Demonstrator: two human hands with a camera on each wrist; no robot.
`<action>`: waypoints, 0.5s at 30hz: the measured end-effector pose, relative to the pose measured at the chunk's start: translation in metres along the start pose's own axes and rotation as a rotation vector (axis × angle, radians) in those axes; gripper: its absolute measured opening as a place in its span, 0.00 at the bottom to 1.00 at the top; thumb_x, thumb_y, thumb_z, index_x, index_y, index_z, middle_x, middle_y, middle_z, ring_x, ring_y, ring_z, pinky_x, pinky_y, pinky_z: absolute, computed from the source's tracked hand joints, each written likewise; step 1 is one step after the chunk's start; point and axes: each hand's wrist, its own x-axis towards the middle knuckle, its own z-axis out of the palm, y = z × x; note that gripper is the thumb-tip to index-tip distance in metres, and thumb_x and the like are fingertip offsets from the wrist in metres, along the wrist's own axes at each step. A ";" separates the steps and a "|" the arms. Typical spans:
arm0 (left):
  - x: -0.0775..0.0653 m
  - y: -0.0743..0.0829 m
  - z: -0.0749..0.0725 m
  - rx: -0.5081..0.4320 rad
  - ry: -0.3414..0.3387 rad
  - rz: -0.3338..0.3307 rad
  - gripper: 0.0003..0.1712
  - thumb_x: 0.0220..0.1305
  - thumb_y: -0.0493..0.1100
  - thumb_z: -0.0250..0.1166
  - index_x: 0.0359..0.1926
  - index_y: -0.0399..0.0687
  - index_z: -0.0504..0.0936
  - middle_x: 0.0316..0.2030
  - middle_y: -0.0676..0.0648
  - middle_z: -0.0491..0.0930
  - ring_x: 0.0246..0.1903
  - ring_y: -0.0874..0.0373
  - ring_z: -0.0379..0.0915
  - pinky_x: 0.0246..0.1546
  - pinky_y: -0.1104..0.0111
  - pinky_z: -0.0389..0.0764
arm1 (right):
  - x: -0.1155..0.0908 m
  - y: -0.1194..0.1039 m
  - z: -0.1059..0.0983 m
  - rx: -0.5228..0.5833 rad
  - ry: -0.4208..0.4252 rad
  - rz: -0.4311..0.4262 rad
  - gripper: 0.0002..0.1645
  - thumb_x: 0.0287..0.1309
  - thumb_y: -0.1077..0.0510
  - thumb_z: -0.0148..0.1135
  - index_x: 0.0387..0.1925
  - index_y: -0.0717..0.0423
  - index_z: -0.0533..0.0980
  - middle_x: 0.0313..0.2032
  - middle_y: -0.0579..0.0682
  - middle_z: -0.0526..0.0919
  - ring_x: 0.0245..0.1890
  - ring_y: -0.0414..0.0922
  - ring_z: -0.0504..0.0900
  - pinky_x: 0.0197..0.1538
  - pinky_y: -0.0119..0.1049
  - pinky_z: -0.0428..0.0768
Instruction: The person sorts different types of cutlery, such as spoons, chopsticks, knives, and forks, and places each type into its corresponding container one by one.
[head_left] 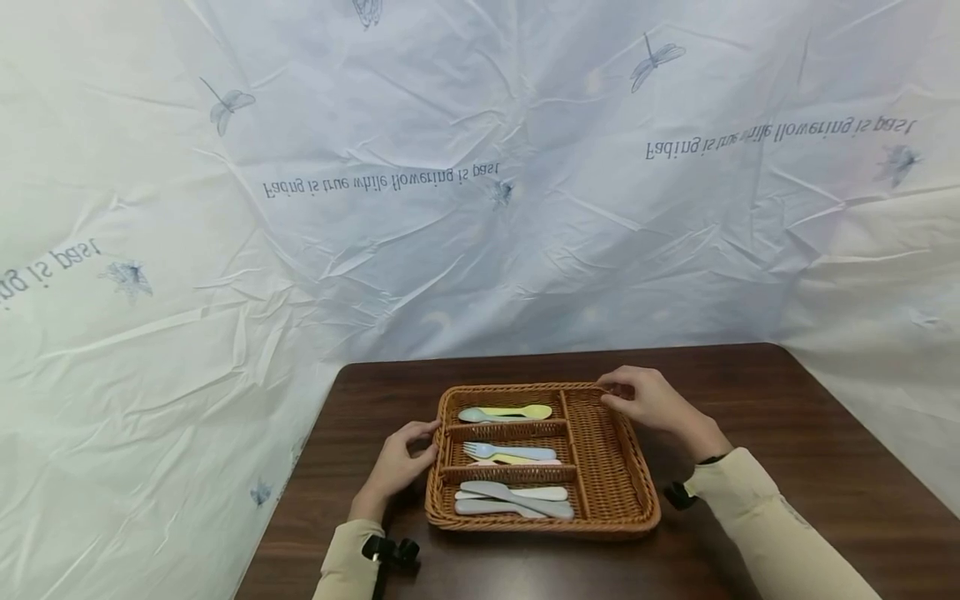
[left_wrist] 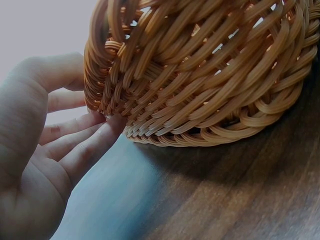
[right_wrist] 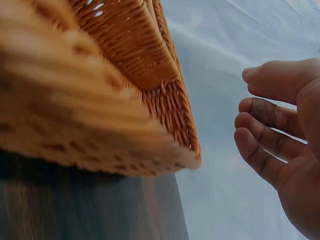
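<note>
A brown wicker basket (head_left: 543, 527) with dividers lies on the table between both hands. My left hand (head_left: 399, 461) is at its left side; in the left wrist view, nearly straight fingers (left_wrist: 92, 147) touch the woven outer wall. Near the far right corner is my right hand (head_left: 647, 402), loosely bent and apart from the rim in the right wrist view, holding nothing. Spoons (head_left: 536, 412), yellow and pale green, lie in the far left compartment. Forks, with a pale blue fork (head_left: 517, 452) on top, fill the middle one. Grey and white knives (head_left: 517, 497) lie in the near one.
The dark wooden table (head_left: 750, 400) reaches out on all sides of the basket. Behind it hangs a wrinkled pale sheet (head_left: 480, 267) printed with dragonflies and lettering. Each wrist has a black camera strapped on it.
</note>
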 end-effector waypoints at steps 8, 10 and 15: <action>0.001 -0.002 0.000 -0.015 0.007 -0.026 0.23 0.63 0.30 0.61 0.60 0.31 0.76 0.53 0.34 0.76 0.51 0.41 0.76 0.49 0.55 0.83 | -0.015 0.007 -0.006 -0.009 -0.002 0.022 0.17 0.59 0.56 0.67 0.50 0.57 0.81 0.39 0.48 0.83 0.33 0.37 0.77 0.32 0.32 0.78; 0.001 -0.002 0.000 -0.016 0.006 -0.027 0.23 0.63 0.30 0.61 0.60 0.32 0.76 0.53 0.34 0.76 0.51 0.41 0.76 0.50 0.55 0.83 | -0.020 0.010 -0.007 -0.012 -0.004 0.036 0.17 0.58 0.57 0.68 0.50 0.57 0.81 0.39 0.48 0.83 0.33 0.35 0.77 0.32 0.32 0.78; 0.001 -0.003 0.000 -0.010 0.003 -0.013 0.23 0.63 0.30 0.61 0.60 0.31 0.76 0.53 0.33 0.76 0.51 0.40 0.76 0.50 0.55 0.83 | -0.031 0.014 -0.009 0.000 -0.024 0.074 0.17 0.58 0.58 0.68 0.50 0.54 0.81 0.41 0.48 0.84 0.35 0.36 0.79 0.34 0.33 0.81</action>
